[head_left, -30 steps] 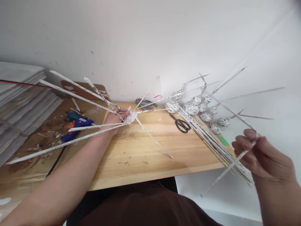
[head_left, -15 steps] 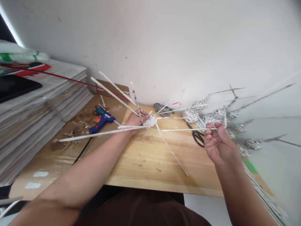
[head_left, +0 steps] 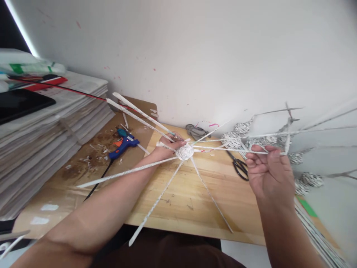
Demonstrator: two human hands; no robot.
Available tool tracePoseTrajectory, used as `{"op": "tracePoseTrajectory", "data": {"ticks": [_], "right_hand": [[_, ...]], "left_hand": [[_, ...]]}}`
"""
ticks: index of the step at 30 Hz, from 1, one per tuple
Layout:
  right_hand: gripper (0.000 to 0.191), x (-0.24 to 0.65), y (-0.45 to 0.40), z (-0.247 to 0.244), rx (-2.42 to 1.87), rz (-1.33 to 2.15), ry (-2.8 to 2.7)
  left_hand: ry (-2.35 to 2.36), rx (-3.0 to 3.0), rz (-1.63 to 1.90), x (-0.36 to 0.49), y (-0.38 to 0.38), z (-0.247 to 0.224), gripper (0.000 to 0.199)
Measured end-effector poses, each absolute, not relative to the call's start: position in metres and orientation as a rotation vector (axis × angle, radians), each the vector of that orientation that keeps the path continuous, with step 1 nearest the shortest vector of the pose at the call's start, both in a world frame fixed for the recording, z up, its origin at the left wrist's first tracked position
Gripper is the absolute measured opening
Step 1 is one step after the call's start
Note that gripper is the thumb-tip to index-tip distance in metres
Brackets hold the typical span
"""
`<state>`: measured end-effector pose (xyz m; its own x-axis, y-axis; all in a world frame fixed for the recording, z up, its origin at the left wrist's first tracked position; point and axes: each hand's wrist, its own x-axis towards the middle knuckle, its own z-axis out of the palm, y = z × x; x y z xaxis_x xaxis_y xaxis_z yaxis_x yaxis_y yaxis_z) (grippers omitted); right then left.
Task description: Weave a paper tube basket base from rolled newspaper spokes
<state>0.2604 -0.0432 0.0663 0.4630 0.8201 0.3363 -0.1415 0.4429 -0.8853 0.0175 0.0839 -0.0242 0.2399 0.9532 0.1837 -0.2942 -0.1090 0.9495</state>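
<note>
A small woven disc of rolled paper (head_left: pixel 185 152) hangs above the table, with several thin paper tubes radiating from it like spokes. My left hand (head_left: pixel 169 143) is closed on the disc's far left edge, its fingers partly hidden behind the tubes. Off to the right, my right hand (head_left: pixel 269 169) pinches a white rolled-paper tube (head_left: pixel 223 149) between thumb and fingers. This tube stretches left to the disc, and its other end bends upward past my fingertips. Whether it is fixed at the disc I cannot tell.
A blue glue gun (head_left: pixel 123 146) lies on stained cardboard at left, beside a tall stack of newspapers (head_left: pixel 83 115). Black-handled scissors (head_left: pixel 240 168) rest near my right hand. Woven paper pieces (head_left: pixel 231 139) with long tails sit along the wall, near a grey tool (head_left: pixel 197 131).
The disc has turned to face me more, and its tubes have swung, one now pointing down towards me. The tube in my right hand now reaches the disc; before, its left end showed apart.
</note>
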Motion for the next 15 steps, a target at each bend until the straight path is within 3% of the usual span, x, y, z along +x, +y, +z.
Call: {"op": "tracePoseTrajectory", "data": {"ticks": [15], "right_hand": [[0.017,0.247,-0.035,0.076,-0.876,0.586,-1.072]], "left_hand": [[0.805,1.446,1.164,0.012,0.068,-0.004,0.023]]}}
